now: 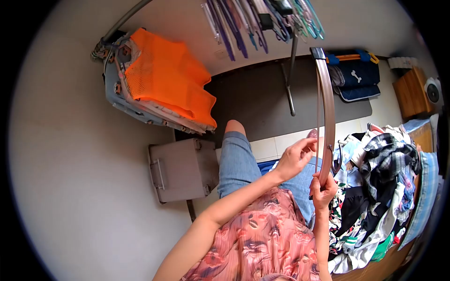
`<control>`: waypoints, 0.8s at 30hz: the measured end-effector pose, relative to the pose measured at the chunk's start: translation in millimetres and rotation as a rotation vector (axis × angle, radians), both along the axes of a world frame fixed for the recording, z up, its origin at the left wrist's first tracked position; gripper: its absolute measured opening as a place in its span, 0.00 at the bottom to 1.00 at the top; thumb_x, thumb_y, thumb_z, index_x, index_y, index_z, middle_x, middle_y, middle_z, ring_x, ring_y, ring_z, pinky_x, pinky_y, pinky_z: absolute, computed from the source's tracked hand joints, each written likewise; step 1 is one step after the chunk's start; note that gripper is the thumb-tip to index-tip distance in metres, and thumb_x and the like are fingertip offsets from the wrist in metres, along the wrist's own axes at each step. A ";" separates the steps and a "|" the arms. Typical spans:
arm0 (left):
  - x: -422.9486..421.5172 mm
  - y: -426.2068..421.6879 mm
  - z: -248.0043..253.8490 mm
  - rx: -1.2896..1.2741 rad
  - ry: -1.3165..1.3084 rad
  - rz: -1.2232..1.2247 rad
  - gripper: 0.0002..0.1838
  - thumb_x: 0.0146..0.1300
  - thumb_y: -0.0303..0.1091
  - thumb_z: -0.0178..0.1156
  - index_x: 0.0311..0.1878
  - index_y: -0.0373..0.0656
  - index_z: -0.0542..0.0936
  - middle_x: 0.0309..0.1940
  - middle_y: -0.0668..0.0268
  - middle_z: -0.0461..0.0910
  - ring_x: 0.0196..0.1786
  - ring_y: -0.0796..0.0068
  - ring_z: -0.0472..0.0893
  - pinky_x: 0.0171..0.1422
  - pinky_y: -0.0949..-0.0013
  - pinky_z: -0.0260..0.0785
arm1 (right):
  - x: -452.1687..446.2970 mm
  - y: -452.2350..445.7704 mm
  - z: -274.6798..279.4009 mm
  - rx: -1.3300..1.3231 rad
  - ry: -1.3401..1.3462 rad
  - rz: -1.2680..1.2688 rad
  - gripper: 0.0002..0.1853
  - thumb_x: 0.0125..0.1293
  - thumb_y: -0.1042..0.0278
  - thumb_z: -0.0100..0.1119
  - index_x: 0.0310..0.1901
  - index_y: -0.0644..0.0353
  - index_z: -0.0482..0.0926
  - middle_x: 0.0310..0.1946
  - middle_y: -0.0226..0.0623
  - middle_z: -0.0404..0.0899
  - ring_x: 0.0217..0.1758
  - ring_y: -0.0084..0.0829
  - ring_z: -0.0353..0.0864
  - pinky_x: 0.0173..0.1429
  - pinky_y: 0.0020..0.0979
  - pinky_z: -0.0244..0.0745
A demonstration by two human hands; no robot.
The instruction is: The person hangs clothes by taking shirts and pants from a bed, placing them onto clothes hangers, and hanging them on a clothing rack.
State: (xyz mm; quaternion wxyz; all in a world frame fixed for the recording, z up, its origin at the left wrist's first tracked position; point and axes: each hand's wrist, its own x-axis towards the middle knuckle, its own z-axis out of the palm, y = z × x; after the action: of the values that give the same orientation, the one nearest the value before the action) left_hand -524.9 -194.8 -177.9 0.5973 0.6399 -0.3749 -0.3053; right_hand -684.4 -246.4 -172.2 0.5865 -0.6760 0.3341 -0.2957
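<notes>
Head view: a brown hanger [329,117] stands on end above the lap!
Right hand [324,191] clamps its lower end; left hand [296,158] bunches its fingers alongside, pinching or not, can't tell. Loose grip? It could topple onto the clothes pile [375,196].

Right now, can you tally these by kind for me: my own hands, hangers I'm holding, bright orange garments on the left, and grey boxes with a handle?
Hands, left hand and right hand: 2
Held hanger: 1
Orange garment: 1
Grey box: 1
Total: 5
</notes>
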 end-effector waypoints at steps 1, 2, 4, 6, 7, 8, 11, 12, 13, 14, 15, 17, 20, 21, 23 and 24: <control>-9.6 -4.9 -0.7 -0.017 0.044 -0.044 0.21 0.62 0.23 0.57 0.61 0.39 0.73 0.44 0.64 0.81 0.46 0.74 0.81 0.46 0.71 0.75 | -6.4 0.5 -1.4 -0.004 0.007 -0.017 0.01 0.61 0.76 0.60 0.32 0.61 0.78 0.13 0.24 0.72 0.13 0.15 0.71 0.20 0.20 0.63; -18.9 -8.7 -1.6 -0.032 0.062 -0.052 0.23 0.63 0.24 0.57 0.62 0.39 0.72 0.45 0.63 0.81 0.46 0.74 0.81 0.47 0.71 0.75 | -13.9 0.3 -3.6 -0.017 0.022 -0.047 0.01 0.61 0.76 0.60 0.31 0.60 0.78 0.13 0.24 0.71 0.13 0.16 0.70 0.21 0.21 0.63; -37.9 -18.4 -3.5 -0.018 0.106 -0.108 0.24 0.64 0.26 0.58 0.65 0.39 0.70 0.48 0.63 0.81 0.47 0.76 0.81 0.49 0.72 0.74 | -36.5 -3.9 -19.6 -0.133 0.097 -0.134 0.01 0.59 0.76 0.62 0.31 0.59 0.79 0.12 0.25 0.68 0.14 0.17 0.67 0.21 0.25 0.63; -52.2 -26.7 -17.5 -0.013 0.240 -0.194 0.20 0.65 0.25 0.58 0.61 0.37 0.73 0.47 0.65 0.79 0.45 0.77 0.80 0.48 0.74 0.74 | -41.9 -4.8 -6.3 -0.241 0.135 -0.164 0.03 0.56 0.70 0.64 0.33 0.58 0.81 0.12 0.28 0.65 0.13 0.21 0.65 0.22 0.28 0.62; -54.0 -29.0 -16.4 0.065 0.141 -0.233 0.19 0.65 0.25 0.58 0.60 0.36 0.73 0.46 0.65 0.79 0.43 0.78 0.80 0.48 0.74 0.73 | -46.0 -4.2 0.2 -0.244 0.177 -0.170 0.05 0.56 0.69 0.65 0.33 0.58 0.81 0.12 0.29 0.65 0.13 0.22 0.66 0.22 0.28 0.62; -56.9 -32.5 -10.9 0.093 0.209 -0.243 0.20 0.63 0.23 0.58 0.59 0.35 0.73 0.44 0.65 0.79 0.43 0.80 0.79 0.48 0.74 0.73 | -47.3 -3.5 2.2 -0.235 0.121 -0.187 0.06 0.56 0.68 0.65 0.34 0.59 0.81 0.12 0.30 0.66 0.13 0.23 0.66 0.22 0.28 0.63; -69.8 -44.0 -14.8 0.086 0.276 -0.382 0.22 0.60 0.18 0.56 0.60 0.37 0.74 0.40 0.72 0.78 0.43 0.81 0.78 0.50 0.76 0.71 | -68.5 -6.3 1.2 -0.145 0.132 -0.181 0.11 0.57 0.66 0.66 0.39 0.60 0.79 0.15 0.34 0.70 0.16 0.28 0.73 0.25 0.31 0.69; -78.2 -48.3 -13.2 0.078 0.230 -0.405 0.15 0.62 0.21 0.57 0.53 0.37 0.75 0.37 0.70 0.78 0.39 0.79 0.79 0.45 0.75 0.72 | -75.5 -6.3 -1.8 -0.169 0.131 -0.211 0.13 0.58 0.64 0.66 0.41 0.60 0.78 0.17 0.35 0.71 0.18 0.29 0.75 0.27 0.32 0.71; -90.7 -47.4 -7.2 0.075 0.197 -0.408 0.08 0.65 0.24 0.58 0.46 0.37 0.76 0.34 0.67 0.79 0.35 0.78 0.80 0.40 0.74 0.73 | -85.5 -2.0 1.5 -0.184 0.141 -0.221 0.15 0.58 0.63 0.66 0.43 0.60 0.77 0.19 0.36 0.72 0.20 0.31 0.77 0.28 0.33 0.72; -100.0 -50.8 -7.5 0.047 0.122 -0.444 0.08 0.64 0.23 0.58 0.46 0.37 0.76 0.35 0.66 0.78 0.35 0.76 0.81 0.41 0.73 0.73 | -90.4 0.4 1.8 -0.166 0.119 -0.274 0.17 0.59 0.62 0.66 0.46 0.60 0.75 0.21 0.37 0.74 0.22 0.32 0.79 0.30 0.33 0.73; -108.3 -54.4 -8.2 0.014 0.046 -0.472 0.09 0.63 0.22 0.58 0.47 0.36 0.76 0.35 0.65 0.78 0.36 0.75 0.81 0.41 0.72 0.74 | -95.5 1.2 5.1 -0.151 0.091 -0.321 0.19 0.60 0.61 0.66 0.49 0.60 0.74 0.23 0.38 0.75 0.24 0.34 0.80 0.32 0.34 0.74; -121.5 -56.4 -14.1 0.038 -0.053 -0.600 0.11 0.62 0.21 0.59 0.49 0.36 0.77 0.36 0.61 0.76 0.35 0.71 0.81 0.40 0.71 0.73 | -111.3 2.7 20.0 0.071 0.012 -0.336 0.17 0.65 0.62 0.61 0.51 0.61 0.73 0.27 0.33 0.78 0.24 0.29 0.79 0.33 0.29 0.74; -135.6 -73.5 -8.9 0.012 -0.128 -0.725 0.13 0.62 0.22 0.59 0.51 0.38 0.78 0.38 0.61 0.76 0.37 0.71 0.80 0.40 0.71 0.73 | -125.2 -0.4 31.4 0.241 -0.153 -0.443 0.16 0.72 0.63 0.53 0.55 0.63 0.71 0.27 0.29 0.78 0.20 0.16 0.73 0.25 0.20 0.68; -137.5 -80.7 -11.3 0.003 -0.190 -0.730 0.14 0.62 0.22 0.59 0.51 0.38 0.79 0.40 0.60 0.76 0.39 0.71 0.80 0.39 0.71 0.72 | -131.0 -2.4 31.9 0.231 -0.067 -0.492 0.16 0.73 0.63 0.53 0.55 0.63 0.71 0.26 0.30 0.78 0.19 0.17 0.73 0.24 0.20 0.68; -143.4 -101.2 -17.0 -0.059 -0.282 -0.583 0.16 0.59 0.21 0.59 0.51 0.39 0.79 0.50 0.59 0.74 0.48 0.66 0.79 0.44 0.69 0.72 | -143.0 -8.9 32.9 0.171 -0.015 -0.612 0.14 0.74 0.65 0.50 0.55 0.64 0.71 0.26 0.30 0.79 0.19 0.16 0.72 0.23 0.20 0.68; -144.0 -114.3 -16.5 -0.051 -0.279 -0.556 0.18 0.58 0.21 0.59 0.54 0.39 0.77 0.52 0.58 0.72 0.51 0.63 0.77 0.49 0.67 0.71 | -152.0 -11.8 24.6 0.225 -0.068 -0.648 0.14 0.75 0.66 0.48 0.56 0.63 0.71 0.26 0.31 0.79 0.19 0.15 0.72 0.23 0.19 0.68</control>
State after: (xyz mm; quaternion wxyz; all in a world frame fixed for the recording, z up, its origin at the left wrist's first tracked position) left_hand -669.0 -309.1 -194.4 0.4497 0.5335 -0.6212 -0.3567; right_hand -836.3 -258.2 -147.6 0.5437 -0.4555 0.5424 -0.4503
